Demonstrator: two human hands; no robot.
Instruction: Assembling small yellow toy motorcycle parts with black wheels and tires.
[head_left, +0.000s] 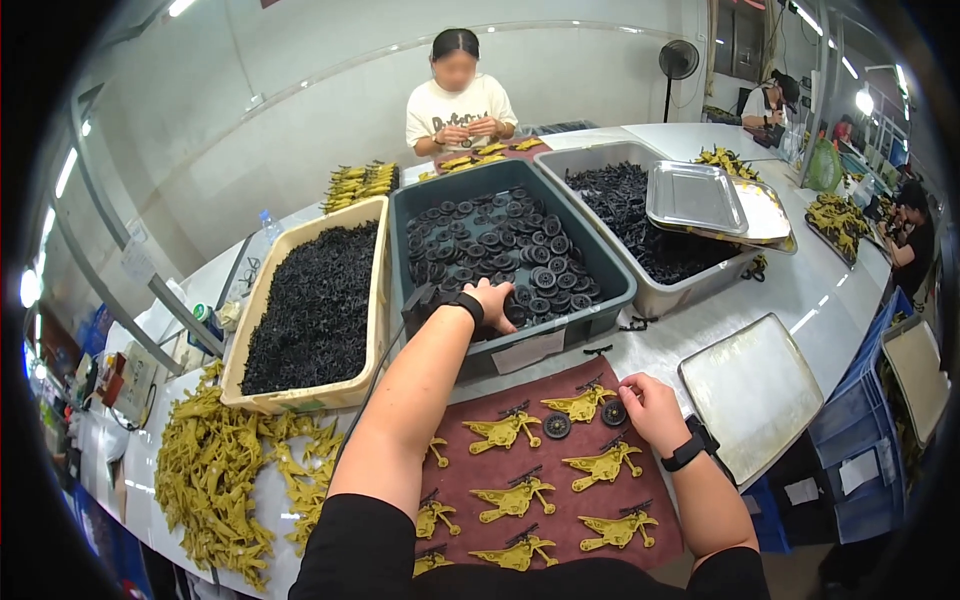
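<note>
My left hand (pixel 487 303) reaches into a dark green bin (pixel 398 225), its fingers apart over loose black wheels (pixel 487 238); some fingertips are hidden. My right hand (pixel 652 408) is above the far right part of a maroon cloth (pixel 590 548), its thumb and fingers closed on the edge of a black toy wheel (pixel 613 412). Beside that wheel is a yellow plastic toy-vehicle frame (pixel 578 403) with a second black wheel (pixel 556 425) at its near side. Several similar yellow frames (pixel 512 499), each with a thin black part, lie in rows on the cloth.
A cream bin (pixel 384 300) of small black parts stands left; a grey bin (pixel 690 290) with metal trays (pixel 697 197) on it stands right. Yellow frames pile up (pixel 207 470) at left. A metal tray (pixel 752 398) lies at right. A co-worker (pixel 460 100) sits opposite.
</note>
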